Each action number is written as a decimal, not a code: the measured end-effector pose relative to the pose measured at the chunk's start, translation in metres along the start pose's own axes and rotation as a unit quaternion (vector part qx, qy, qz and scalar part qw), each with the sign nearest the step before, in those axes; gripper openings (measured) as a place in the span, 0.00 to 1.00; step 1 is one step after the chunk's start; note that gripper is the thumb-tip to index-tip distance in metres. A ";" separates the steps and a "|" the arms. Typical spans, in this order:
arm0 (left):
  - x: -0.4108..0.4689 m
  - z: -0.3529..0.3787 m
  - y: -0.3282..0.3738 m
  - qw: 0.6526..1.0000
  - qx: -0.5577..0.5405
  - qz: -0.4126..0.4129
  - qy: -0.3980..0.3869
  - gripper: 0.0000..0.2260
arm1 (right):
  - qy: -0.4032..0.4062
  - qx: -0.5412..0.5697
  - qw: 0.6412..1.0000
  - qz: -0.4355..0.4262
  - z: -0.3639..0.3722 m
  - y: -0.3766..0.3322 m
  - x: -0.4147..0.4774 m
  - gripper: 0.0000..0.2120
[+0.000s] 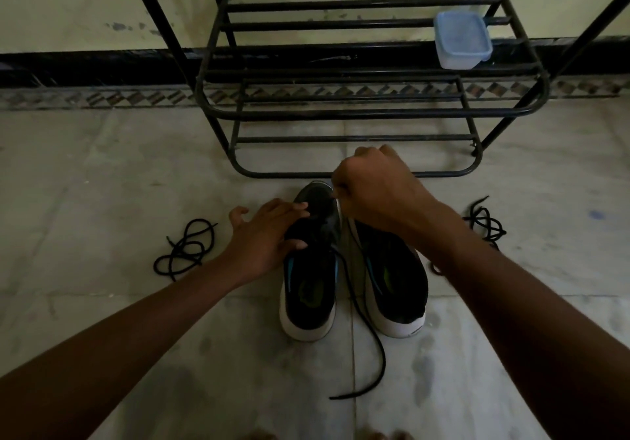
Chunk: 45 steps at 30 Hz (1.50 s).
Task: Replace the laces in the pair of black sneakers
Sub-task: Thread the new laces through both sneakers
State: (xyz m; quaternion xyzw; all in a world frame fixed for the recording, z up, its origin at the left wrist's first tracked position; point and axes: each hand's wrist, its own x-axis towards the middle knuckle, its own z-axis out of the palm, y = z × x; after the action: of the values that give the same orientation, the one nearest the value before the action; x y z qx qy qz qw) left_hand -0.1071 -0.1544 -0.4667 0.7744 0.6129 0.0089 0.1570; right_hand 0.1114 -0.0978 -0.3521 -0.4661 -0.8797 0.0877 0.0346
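on the tiled floor [102,200], left hand [269,235] flat, fingers spread on left sneaker [308,269], right hand [378,194] raised, fist pinching lace [361,306]

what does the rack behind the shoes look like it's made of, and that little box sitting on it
The rack looks like metal tubing with a glossy black painted finish: thin round bars, bent corners, faint highlights. The box looks like translucent plastic with a pale blue lid: cloudy, see-through walls and rounded moulded corners.

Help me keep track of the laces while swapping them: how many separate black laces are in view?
3: a loose bundle on the floor left of the sneakers, a bundle at right, partly hidden, and one trailing from the left sneaker.
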 end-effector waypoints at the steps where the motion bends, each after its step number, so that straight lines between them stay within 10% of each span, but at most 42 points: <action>1: 0.000 -0.001 0.001 1.000 0.004 -0.002 -0.010 0.25 | -0.006 0.001 1.000 -0.002 0.000 -0.003 -0.001 0.07; 6: -0.002 -0.017 0.002 0.982 -0.181 0.032 -0.038 0.26 | -0.035 0.181 0.983 -0.018 -0.005 -0.010 -0.006 0.04; 14: -0.012 -0.048 0.009 0.934 -0.313 0.128 -0.113 0.11 | -0.331 0.305 0.893 -0.024 -0.003 -0.004 -0.012 0.08; 21: -0.037 -0.075 0.015 0.924 -0.237 0.165 -0.252 0.05 | -0.240 0.101 0.965 0.010 0.031 0.003 -0.009 0.12; 31: -0.064 -0.079 0.043 0.886 -0.115 0.203 -0.401 0.08 | -0.234 0.165 0.957 0.047 0.056 -0.024 -0.010 0.13; 35: -0.059 -0.082 0.038 0.905 -0.197 0.156 -0.343 0.04 | -0.251 0.169 0.952 0.054 0.054 -0.022 -0.009 0.06; 40: -0.036 -0.071 0.019 0.967 -0.244 0.056 -0.051 0.03 | -0.185 0.241 0.945 0.125 0.045 -0.009 -0.005 0.03; 45: -0.002 -0.060 0.011 0.905 -0.423 0.010 -0.040 0.29 | -0.080 0.481 0.862 0.137 0.026 -0.001 -0.006 0.02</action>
State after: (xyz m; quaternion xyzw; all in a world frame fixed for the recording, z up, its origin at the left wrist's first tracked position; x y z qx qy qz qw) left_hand -0.1090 -0.1443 -0.4068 0.6415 0.5368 0.2380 0.4936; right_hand 0.1101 -0.1070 -0.3775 -0.4989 -0.6550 0.5408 0.1721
